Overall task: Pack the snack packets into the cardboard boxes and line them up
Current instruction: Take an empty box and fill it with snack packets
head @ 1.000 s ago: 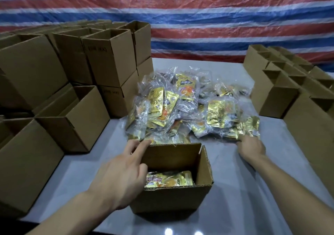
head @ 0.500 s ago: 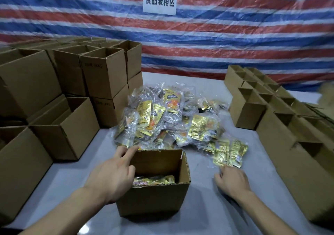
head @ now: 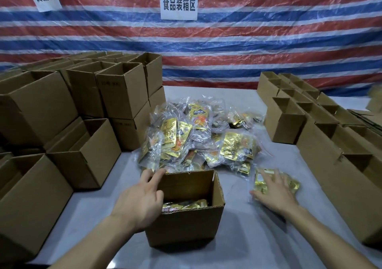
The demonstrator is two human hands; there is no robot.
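Note:
An open cardboard box [head: 186,225] stands on the grey table in front of me, with gold snack packets [head: 187,204] lying at its bottom. My left hand [head: 140,200] grips the box's left wall, two fingers reaching along its far left corner. To the right of the box, my right hand [head: 272,194] lies with spread fingers on a gold snack packet [head: 290,184] in clear wrap, pressing it to the table. Behind the box is the loose pile of snack packets [head: 198,136].
Empty open boxes are stacked at the left [head: 122,91], one lying on its side [head: 86,151]. Rows of boxes line the right side [head: 289,120]. A striped tarp with a white sign [head: 178,3] hangs behind the table.
My right hand has dragged one packet out of the pile toward me and now covers it. The view has tilted upward. My left hand stays on the box.

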